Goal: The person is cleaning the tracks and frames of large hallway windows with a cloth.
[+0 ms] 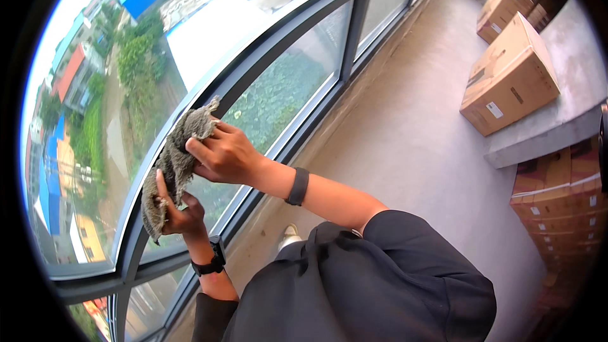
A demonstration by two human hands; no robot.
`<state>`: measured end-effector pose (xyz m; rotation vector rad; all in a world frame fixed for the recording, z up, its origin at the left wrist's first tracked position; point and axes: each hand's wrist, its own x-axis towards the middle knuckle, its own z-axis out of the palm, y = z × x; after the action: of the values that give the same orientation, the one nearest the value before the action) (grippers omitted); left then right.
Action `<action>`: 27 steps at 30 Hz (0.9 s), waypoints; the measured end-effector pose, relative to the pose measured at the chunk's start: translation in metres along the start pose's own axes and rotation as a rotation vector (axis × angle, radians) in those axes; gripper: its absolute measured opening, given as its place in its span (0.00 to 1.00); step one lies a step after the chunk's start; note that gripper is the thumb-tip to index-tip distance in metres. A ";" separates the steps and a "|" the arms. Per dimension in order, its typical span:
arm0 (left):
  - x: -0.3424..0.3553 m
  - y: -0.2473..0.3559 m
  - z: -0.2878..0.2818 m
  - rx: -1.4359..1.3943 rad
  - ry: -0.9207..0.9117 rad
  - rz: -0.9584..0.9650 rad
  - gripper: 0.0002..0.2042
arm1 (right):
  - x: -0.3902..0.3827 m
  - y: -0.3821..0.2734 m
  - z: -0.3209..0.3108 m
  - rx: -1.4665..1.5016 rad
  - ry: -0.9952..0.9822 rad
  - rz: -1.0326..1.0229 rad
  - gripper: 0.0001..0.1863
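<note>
A grey-green, rough-woven cleaning cloth (182,145) is bunched between my two hands against the dark window frame (250,76). My right hand (223,154), with a black band on its wrist, grips the cloth's upper end, fingers curled into it. Lower and to the left, my left hand (180,213) pinches the cloth's other end, with the index finger stretched along it; a black watch is on that wrist. The cloth lies along the frame's horizontal bar, and the part of the bar under it is hidden. Window glass (285,88) fills the panes around the bar.
Large cardboard boxes (510,76) stand on a concrete ledge (538,133) at the right, with stacked cartons (560,209) below it. A concrete floor (392,101) runs along the windows. Beyond the glass, buildings and greenery lie far below. My shoe (289,234) shows near the window's foot.
</note>
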<state>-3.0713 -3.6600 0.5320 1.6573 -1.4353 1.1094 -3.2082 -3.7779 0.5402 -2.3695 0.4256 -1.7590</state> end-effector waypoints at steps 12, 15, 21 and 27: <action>0.083 0.205 0.208 -0.081 0.064 0.240 0.26 | 0.015 0.216 -0.160 -0.462 0.036 0.008 0.15; 0.097 0.235 0.237 -0.140 0.044 0.265 0.29 | 0.016 0.254 -0.182 -0.495 0.018 -0.020 0.17; 0.127 0.320 0.302 -0.229 0.079 0.314 0.29 | 0.022 0.332 -0.245 -0.550 0.041 0.041 0.16; 0.155 0.404 0.354 -0.352 0.076 0.240 0.31 | 0.026 0.392 -0.295 -0.620 -0.059 0.034 0.16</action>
<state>-3.4032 -4.1094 0.5101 1.2105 -1.7002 0.9658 -3.5338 -4.1453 0.5362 -2.7641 1.1352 -1.7153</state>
